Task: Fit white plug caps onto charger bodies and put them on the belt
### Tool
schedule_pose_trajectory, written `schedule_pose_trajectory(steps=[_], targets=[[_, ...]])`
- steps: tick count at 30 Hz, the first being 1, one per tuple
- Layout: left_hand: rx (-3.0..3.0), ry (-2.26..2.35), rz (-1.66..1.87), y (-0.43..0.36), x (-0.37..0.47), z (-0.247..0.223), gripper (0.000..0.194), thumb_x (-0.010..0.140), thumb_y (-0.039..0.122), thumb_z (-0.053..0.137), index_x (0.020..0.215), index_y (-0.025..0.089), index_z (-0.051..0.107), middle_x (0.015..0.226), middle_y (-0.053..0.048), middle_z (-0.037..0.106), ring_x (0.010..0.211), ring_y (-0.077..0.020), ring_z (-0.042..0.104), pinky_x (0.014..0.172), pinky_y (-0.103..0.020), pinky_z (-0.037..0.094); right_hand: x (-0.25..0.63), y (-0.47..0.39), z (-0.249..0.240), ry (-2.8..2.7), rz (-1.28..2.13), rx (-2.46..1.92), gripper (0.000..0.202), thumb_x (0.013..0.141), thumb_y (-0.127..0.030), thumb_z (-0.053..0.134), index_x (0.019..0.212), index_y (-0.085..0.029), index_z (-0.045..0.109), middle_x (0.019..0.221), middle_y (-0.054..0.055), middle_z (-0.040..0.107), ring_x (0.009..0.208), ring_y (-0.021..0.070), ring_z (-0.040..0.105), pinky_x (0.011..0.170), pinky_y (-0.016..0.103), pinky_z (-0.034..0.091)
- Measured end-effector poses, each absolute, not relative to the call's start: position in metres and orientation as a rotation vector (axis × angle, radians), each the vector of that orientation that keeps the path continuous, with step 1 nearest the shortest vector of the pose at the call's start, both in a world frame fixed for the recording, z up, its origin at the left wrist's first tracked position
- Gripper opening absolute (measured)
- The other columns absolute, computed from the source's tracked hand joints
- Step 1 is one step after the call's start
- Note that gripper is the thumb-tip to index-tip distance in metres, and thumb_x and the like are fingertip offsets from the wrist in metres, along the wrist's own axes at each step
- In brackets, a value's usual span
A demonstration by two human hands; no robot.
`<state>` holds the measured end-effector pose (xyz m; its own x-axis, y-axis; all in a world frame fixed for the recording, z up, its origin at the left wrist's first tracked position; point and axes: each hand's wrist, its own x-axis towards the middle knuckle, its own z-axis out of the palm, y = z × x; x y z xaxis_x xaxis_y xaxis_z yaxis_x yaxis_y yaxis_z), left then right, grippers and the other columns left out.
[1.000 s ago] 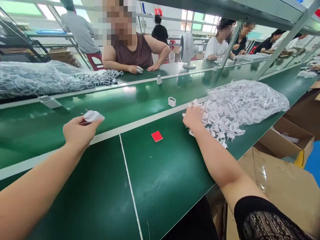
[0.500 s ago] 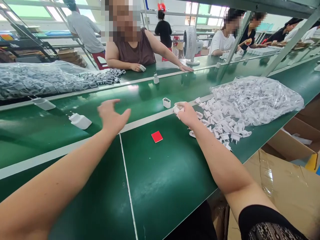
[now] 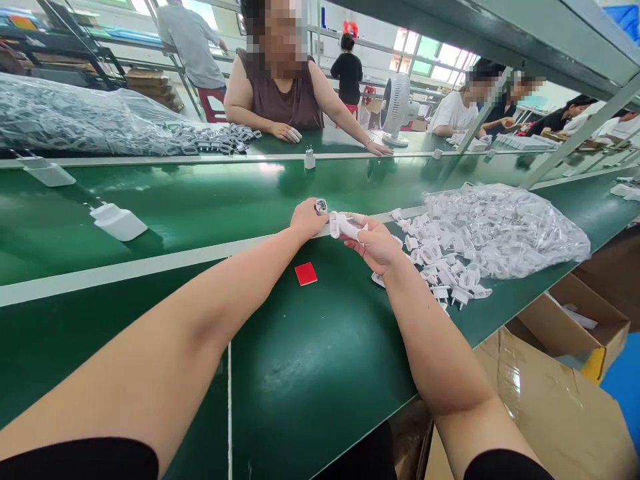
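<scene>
My left hand (image 3: 306, 220) reaches across to the belt, its fingers closed round a white charger housing (image 3: 321, 205) whose open end faces up and shows parts inside. Just right of it, my right hand (image 3: 377, 245) is closed on white plug caps (image 3: 345, 227); how many is hidden by the fingers. White coverings show on some right fingertips. The two hands almost meet over the white strip (image 3: 240, 249) along the belt's edge. Beside my right wrist lies a loose pile of white plug caps (image 3: 435, 257), spilling from a clear plastic bag (image 3: 510, 230).
A red square (image 3: 305, 273) lies on the green table (image 3: 320, 360). White chargers (image 3: 117, 221) with pins stand on the belt (image 3: 215, 200). Opposite, a person (image 3: 283, 93) rests both hands by a fan (image 3: 397, 110). Cardboard boxes (image 3: 540, 407) stand at right.
My left hand has moved right and closed on the charger housing. My right hand has turned, showing the plug caps more. The view has shifted, and chargers on the belt appear farther left.
</scene>
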<state>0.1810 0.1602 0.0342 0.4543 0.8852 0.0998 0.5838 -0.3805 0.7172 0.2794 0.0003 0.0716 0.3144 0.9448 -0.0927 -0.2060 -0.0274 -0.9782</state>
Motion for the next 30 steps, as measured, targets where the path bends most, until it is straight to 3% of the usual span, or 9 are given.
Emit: schedule_pose_trajectory(steps=[3,6,11,17,21,25,30], targets=[[2.106,1.104,0.619,0.144,0.146,0.042,0.054,0.085,0.022,0.061,0.138,0.012,0.058,0.13,-0.012,0.066,0.114,-0.0274,0.063,0.102,-0.039,0.049,0.277,0.001,0.072,-0.851,0.905,-1.374,0.035,0.067,-0.015,0.071,0.102,-0.022,0.074,0.093,0.001,0.076,0.076,0.0128,0.066,0.064,0.024,0.051],[2.066,0.972,0.538,0.11,0.087,0.05,0.061,0.088,0.03,0.061,0.147,0.02,0.048,0.128,-0.006,0.068,0.107,-0.024,0.067,0.099,-0.037,0.052,0.271,0.0,0.071,-1.0,0.761,-1.435,0.032,0.072,-0.019,0.073,0.103,-0.021,0.075,0.088,0.0,0.074,0.071,0.0119,0.061,0.06,0.025,0.048],[2.017,0.723,0.419,0.039,-0.004,0.051,0.051,0.091,0.055,0.066,0.133,0.027,0.056,0.121,-0.004,0.069,0.106,-0.0258,0.066,0.093,-0.037,0.055,0.241,-0.014,0.075,-1.314,0.775,-1.388,0.025,0.076,-0.028,0.08,0.1,-0.022,0.077,0.084,0.0,0.072,0.074,0.0154,0.063,0.062,0.029,0.05],[2.032,0.731,0.473,0.007,-0.027,0.026,0.051,0.092,0.057,0.059,0.132,0.027,0.065,0.121,-0.006,0.067,0.104,-0.027,0.064,0.095,-0.04,0.054,0.199,-0.04,0.081,-1.775,0.653,-1.358,0.015,0.085,-0.02,0.07,0.098,-0.026,0.076,0.094,0.001,0.073,0.083,0.0174,0.066,0.078,0.034,0.056],[1.993,0.766,0.594,0.008,-0.025,0.014,0.057,0.081,0.063,0.069,0.123,0.026,0.07,0.115,-0.005,0.069,0.104,-0.0285,0.062,0.095,-0.04,0.054,0.185,-0.049,0.077,-2.051,0.468,-1.413,0.02,0.088,-0.016,0.065,0.102,-0.026,0.075,0.092,0.003,0.071,0.086,0.0197,0.065,0.075,0.035,0.055],[1.987,0.719,0.65,0.01,-0.025,0.013,0.043,0.085,0.062,0.065,0.107,0.027,0.077,0.115,-0.004,0.07,0.11,-0.0294,0.061,0.099,-0.041,0.052,0.178,-0.052,0.076,-2.179,0.317,-1.432,0.02,0.091,-0.017,0.061,0.103,-0.026,0.073,0.089,0.005,0.069,0.087,0.0219,0.064,0.077,0.037,0.055],[1.938,0.748,0.607,0.012,-0.025,0.015,0.046,0.083,0.067,0.064,0.103,0.029,0.079,0.114,-0.004,0.069,0.109,-0.0309,0.061,0.098,-0.044,0.053,0.176,-0.053,0.076,-2.276,0.166,-1.435,0.023,0.093,-0.019,0.056,0.107,-0.027,0.073,0.085,0.006,0.067,0.085,0.0235,0.064,0.075,0.038,0.053]])
